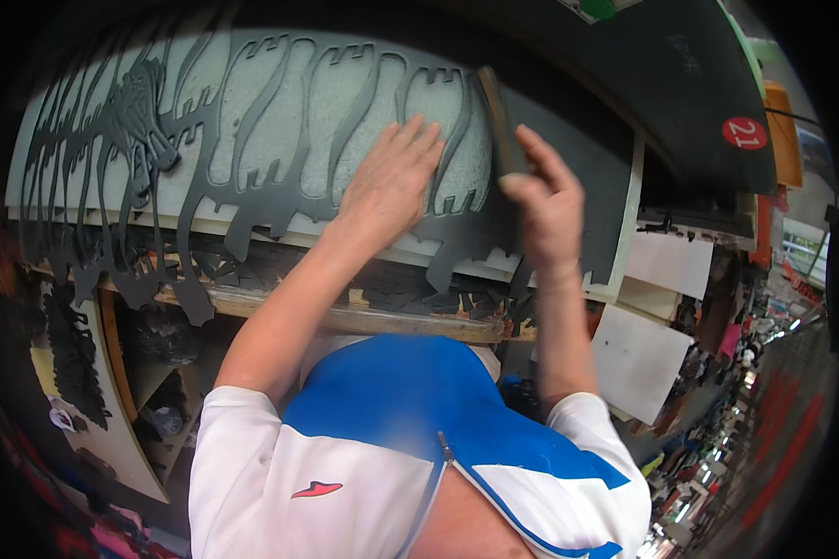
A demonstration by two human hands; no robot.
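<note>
A dark grey sheet (592,168) lies on a pale board (331,98), with a row of curved, notched openings cut through its left part. My left hand (391,182) rests palm down over one opening near the sheet's cut webs, fingers stretched out and holding nothing. In my right hand (545,200), between thumb and fingers, is a narrow brown strip-like tool (496,112), apparently a cutting die seen edge-on. It stands tilted at the border between the openings and the uncut sheet. Its lower end is partly hidden by my thumb.
A tangle of dark grey cut pieces (140,112) lies on the left of the board. Sheet scraps hang over the front wooden ledge (326,315). A large dark machine part (690,102) with a red round mark overhangs the far right. White panels (639,359) stand right.
</note>
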